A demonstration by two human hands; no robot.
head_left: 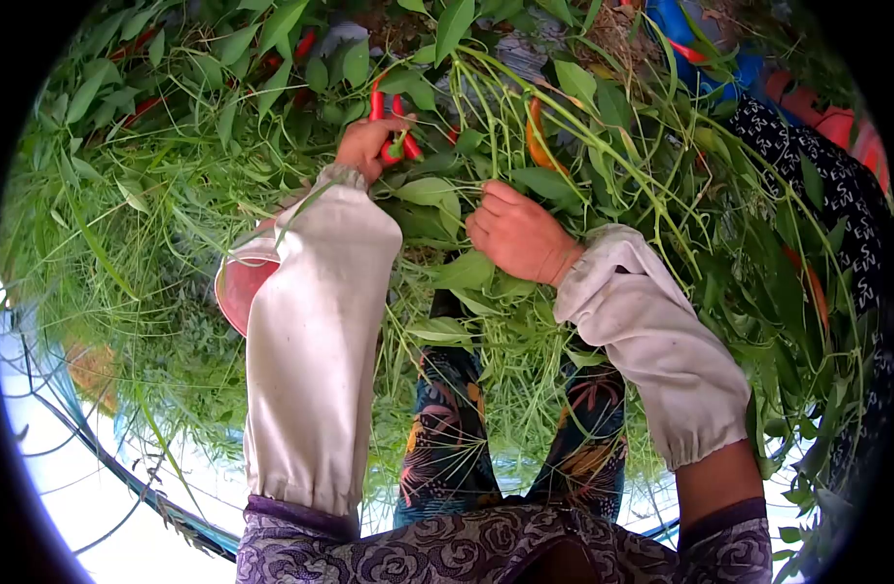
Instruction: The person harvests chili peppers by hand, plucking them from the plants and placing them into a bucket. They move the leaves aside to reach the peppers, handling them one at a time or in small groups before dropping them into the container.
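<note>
My left hand [361, 148] is closed around several red chili peppers [377, 103], one with its green stalk end pointing out. Leaves of the pepper plant [423, 193] hang just below it. To its right, my right hand [523, 234] has its fingers curled in a pinch, and a thin green stem [494, 146] runs down to the fingertips. An orange-red chili pepper [536, 136] hangs on the plant above the right hand. Pale sleeve covers hide both forearms.
A reddish bucket [235, 292] is partly hidden behind my left sleeve. Another chili pepper [815, 292] hangs at the right. A person's dark patterned sleeve or clothing [846, 185] is at the right edge, near a blue item [673, 34]. Tall grass [126, 263] fills the left.
</note>
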